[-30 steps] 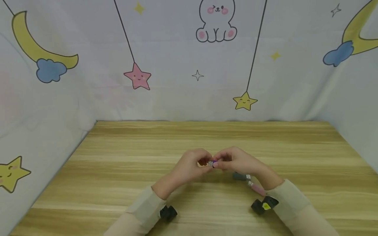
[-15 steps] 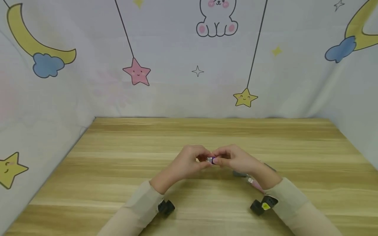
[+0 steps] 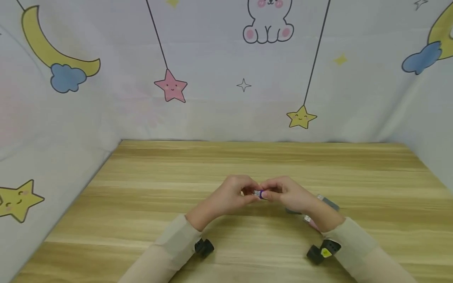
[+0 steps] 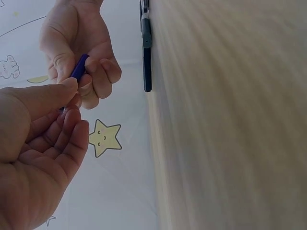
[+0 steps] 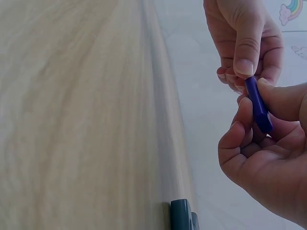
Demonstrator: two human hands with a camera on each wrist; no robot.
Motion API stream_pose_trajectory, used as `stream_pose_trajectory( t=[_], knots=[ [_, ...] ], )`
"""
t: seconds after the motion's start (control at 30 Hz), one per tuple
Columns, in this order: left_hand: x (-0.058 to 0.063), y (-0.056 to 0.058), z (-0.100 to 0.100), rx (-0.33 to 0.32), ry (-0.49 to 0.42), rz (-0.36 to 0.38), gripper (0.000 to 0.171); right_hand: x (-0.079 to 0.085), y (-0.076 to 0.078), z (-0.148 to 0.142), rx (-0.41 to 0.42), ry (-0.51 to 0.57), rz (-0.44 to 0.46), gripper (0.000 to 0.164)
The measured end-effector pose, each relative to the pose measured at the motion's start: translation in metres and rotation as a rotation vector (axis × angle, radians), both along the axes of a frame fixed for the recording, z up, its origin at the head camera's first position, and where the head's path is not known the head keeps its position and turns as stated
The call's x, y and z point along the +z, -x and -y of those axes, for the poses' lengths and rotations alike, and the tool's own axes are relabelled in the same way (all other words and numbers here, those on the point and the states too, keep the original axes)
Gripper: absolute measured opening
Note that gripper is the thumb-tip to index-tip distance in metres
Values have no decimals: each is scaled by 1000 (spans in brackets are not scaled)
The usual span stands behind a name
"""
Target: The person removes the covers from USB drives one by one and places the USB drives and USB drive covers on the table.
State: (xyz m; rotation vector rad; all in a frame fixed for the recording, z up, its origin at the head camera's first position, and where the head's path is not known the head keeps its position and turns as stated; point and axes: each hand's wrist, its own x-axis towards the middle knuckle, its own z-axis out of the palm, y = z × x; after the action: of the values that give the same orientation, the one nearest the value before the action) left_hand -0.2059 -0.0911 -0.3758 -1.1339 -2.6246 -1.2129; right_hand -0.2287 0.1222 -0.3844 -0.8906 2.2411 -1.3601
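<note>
A small purple USB flash drive [image 3: 262, 194] with a silver metal plug is held above the table between both hands. My right hand [image 3: 293, 195] pinches its purple body [image 5: 258, 105] between thumb and fingers. At the plug end, my left hand [image 3: 230, 196] pinches with thumb and fingertips, which hide part of the metal in the wrist views. The left wrist view shows the purple body [image 4: 80, 67] sticking out of the right hand's grip.
Around the right forearm on the wooden table [image 3: 177, 165] lie a grey flash drive [image 3: 329, 203], another grey one [image 3: 293, 211] partly hidden, and a pink one [image 3: 312, 223] partly covered by the wrist. A printed cloth wall [image 3: 212, 118] stands behind the table.
Both hands stay together on the purple flash drive, with only slight shifts. The head view has tilted and turned a little. A grey flash drive beyond the right forearm has come into sight.
</note>
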Motion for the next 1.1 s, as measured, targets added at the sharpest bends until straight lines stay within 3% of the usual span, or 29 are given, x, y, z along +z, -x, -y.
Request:
stream_pose_trajectory(
  t=[0.37, 1.1],
  knots=[
    [-4, 2, 0, 11, -34, 57, 13, -1, 0, -2, 16, 0, -12, 25],
    [-7, 4, 0, -8, -73, 66, 12, -2, 0, 1, -9, 5, 10, 22]
  ],
)
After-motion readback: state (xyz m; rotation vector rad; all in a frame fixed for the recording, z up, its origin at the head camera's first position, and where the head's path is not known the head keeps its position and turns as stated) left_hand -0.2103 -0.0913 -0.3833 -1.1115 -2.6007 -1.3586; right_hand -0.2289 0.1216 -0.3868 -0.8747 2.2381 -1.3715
